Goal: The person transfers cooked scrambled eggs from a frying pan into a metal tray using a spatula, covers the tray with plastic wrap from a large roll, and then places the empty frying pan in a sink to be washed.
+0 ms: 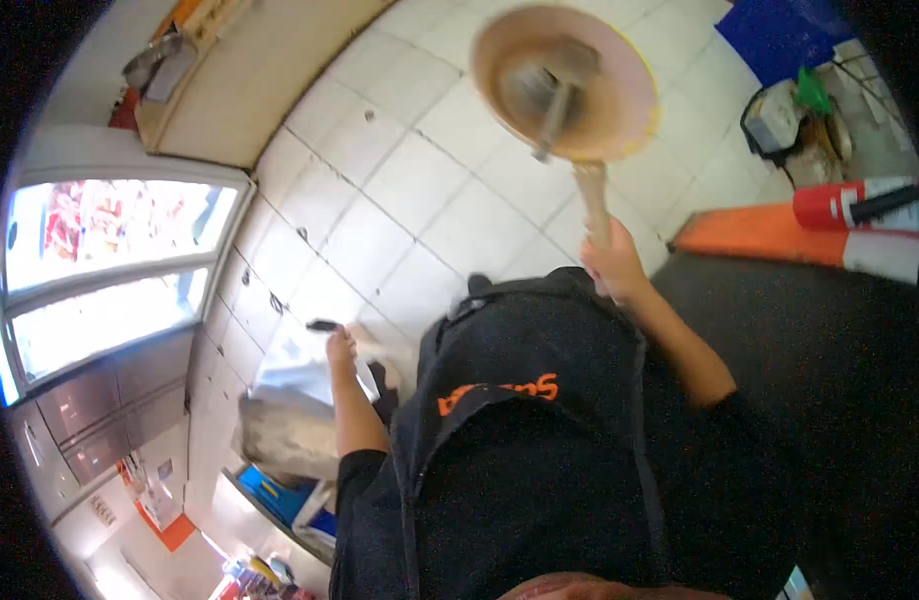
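My right hand (611, 258) is closed round the pale handle of a frying pan (619, 95), held out ahead above the tiled floor. The pan is pinkish tan with a yellowish rim. Inside it lies a blurred grey metal utensil (553, 122) with its handle reaching over the pan's near edge; its exact kind is hard to make out. Lower at the left, my left hand (343, 346) is closed on a small dark object (324, 325), too small to identify. Below that hand is a pale, whitish sheet-like thing (304, 370).
White tiles (379, 230) cover the floor. A lit glass-fronted display case (119, 235) stands at the left. At the right are a dark surface (769, 330), an orange-and-white board (759, 232), a red cylinder (829, 205) and a blue container (784, 35). Blue trays (279, 495) sit at lower left.
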Available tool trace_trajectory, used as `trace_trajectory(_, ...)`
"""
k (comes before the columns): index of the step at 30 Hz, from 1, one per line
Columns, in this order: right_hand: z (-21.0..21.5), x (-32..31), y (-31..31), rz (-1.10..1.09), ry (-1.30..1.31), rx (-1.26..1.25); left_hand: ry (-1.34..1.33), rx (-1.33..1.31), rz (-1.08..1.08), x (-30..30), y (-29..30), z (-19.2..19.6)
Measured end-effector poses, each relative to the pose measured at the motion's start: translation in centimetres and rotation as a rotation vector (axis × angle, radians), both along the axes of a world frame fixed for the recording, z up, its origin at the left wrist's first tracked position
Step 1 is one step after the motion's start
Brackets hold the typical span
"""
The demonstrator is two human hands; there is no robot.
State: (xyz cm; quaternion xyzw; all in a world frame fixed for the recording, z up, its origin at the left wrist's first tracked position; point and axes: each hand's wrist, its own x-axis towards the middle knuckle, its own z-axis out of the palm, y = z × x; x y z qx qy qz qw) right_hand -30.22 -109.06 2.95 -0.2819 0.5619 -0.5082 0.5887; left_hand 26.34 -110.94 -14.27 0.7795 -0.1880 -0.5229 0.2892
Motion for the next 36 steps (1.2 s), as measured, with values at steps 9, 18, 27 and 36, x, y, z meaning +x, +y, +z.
trace_trajectory(9, -8.0, -10.9, -7.8, -0.365, 0.139, 0.092, -0.633, -0.521, -0.717, -16.8, -44.2, 4.7)
trace_trajectory(18, -5.1, -24.1, -30.0, -0.4, 0.137, 0.086, -0.564, 0.491, -1.213, -21.5, -46.9, -8.1)
trace_trajectory(27, -4.0, -33.0, -57.5, -0.398, 0.061, 0.005, -0.607, 0.44, -1.346, -24.6, -58.3, -8.5)
trace_trajectory(36, -1.0, -41.2, -83.1, -0.18, -0.047, -0.008, -0.394, -0.469, -1.808, -69.6, -105.5, -1.3)
